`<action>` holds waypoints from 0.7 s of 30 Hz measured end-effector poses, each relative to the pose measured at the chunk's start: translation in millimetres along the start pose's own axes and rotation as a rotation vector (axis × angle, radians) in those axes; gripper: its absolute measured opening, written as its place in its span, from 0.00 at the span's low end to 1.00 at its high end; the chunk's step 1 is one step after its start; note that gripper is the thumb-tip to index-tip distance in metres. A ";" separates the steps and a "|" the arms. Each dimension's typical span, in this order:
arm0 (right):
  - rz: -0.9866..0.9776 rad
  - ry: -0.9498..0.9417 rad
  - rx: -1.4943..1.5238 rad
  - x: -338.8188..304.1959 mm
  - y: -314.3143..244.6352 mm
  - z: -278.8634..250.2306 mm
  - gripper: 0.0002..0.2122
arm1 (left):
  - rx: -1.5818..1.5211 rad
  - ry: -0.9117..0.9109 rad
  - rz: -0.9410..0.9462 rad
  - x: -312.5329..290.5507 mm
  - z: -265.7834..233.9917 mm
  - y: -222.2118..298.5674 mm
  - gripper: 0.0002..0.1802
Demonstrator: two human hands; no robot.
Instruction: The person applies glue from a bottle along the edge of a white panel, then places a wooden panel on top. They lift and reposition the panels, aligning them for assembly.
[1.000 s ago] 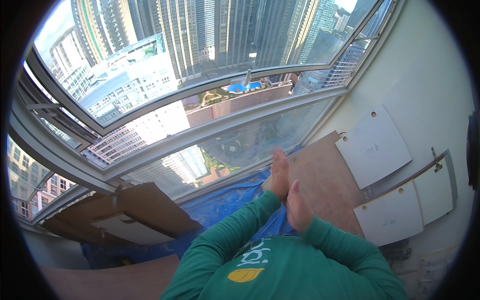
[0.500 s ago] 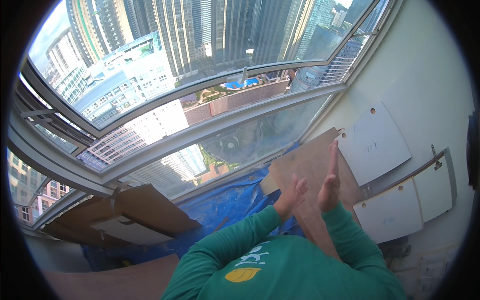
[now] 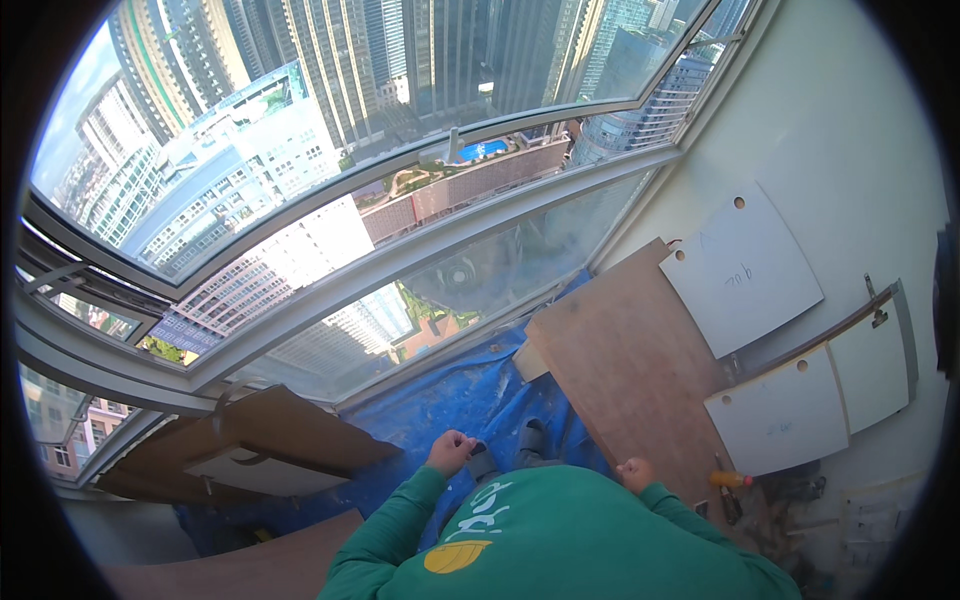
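Note:
My left hand hangs low in front of me, its fingers curled together, with no object showing in it. Just right of it are my feet in grey shoes on a blue tarp. On the other side, my right hand is closed in a loose fist, with nothing seen in it. It is over or beside the near edge of a large brown wooden board; I cannot tell whether it touches. To its right lies an orange bottle with a reddish cap.
White panels with round holes lean along the right wall. Several tools lie near the bottle. Brown boards rest at the left under the window frame, whose upper sash is tilted open above a city far below.
Both hands were raised, open and facing each other over the board. They have dropped and parted, fingers now curled. The view has shifted slightly, showing the feet, bottle and tools.

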State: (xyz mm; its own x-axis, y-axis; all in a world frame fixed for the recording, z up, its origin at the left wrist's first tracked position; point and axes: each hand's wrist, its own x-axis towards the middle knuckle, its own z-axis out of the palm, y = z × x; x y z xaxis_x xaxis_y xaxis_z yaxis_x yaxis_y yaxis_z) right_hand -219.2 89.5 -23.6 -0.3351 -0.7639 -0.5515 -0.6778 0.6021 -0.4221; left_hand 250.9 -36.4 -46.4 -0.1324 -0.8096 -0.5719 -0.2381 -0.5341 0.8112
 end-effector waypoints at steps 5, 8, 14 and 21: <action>-0.006 -0.069 -0.119 35.6 -54.3 -34.2 0.21 | 0.418 0.162 -0.109 -6.1 -21.9 -103.2 0.18; -0.006 -0.007 0.009 102.4 -43.1 -33.6 0.18 | 0.470 0.261 -0.186 -13.2 -36.8 -130.6 0.21; -0.406 0.139 -0.010 206.4 -47.1 -57.5 0.09 | 0.468 0.399 -0.315 -50.7 -50.6 -147.0 0.24; -0.150 0.055 -0.121 264.2 -103.2 -148.8 0.14 | 0.292 0.346 -0.350 -57.0 -21.9 -130.9 0.19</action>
State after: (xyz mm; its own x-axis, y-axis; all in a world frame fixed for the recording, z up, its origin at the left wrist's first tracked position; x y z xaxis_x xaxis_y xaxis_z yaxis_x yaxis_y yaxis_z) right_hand -335.2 -209.1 -18.8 -0.2578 -0.8564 -0.4473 -0.7954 0.4509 -0.4050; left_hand 310.7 74.3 -117.3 0.3134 -0.6554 -0.6872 -0.4738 -0.7351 0.4849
